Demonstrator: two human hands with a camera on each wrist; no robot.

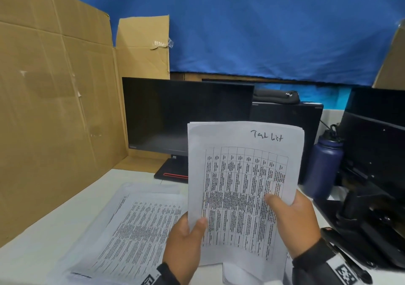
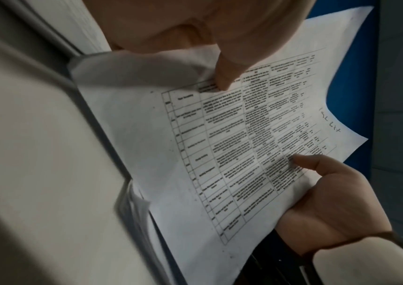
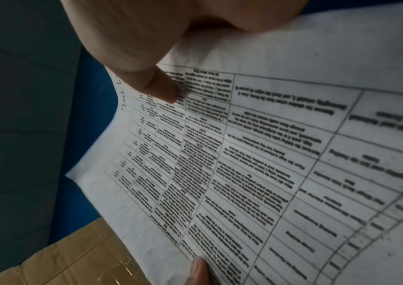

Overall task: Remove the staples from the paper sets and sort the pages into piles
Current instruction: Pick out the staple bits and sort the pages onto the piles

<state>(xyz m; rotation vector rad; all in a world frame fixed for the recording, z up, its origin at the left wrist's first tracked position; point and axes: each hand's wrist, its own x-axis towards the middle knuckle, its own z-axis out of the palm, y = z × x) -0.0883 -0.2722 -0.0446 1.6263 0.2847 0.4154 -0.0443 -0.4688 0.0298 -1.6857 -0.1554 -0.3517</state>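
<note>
I hold a paper set upright above the desk; its top page carries a printed table and handwritten words at the top. My left hand grips its lower left edge, thumb on the front. My right hand grips its lower right edge, thumb pressed on the table print. The same set fills the left wrist view, with the left thumb on it and the right hand lower down. In the right wrist view the sheet shows under my right thumb. No staple is discernible.
A spread pile of printed pages lies on the white desk to the left. Cardboard walls the left side. A dark monitor stands behind, a navy bottle and black equipment at the right.
</note>
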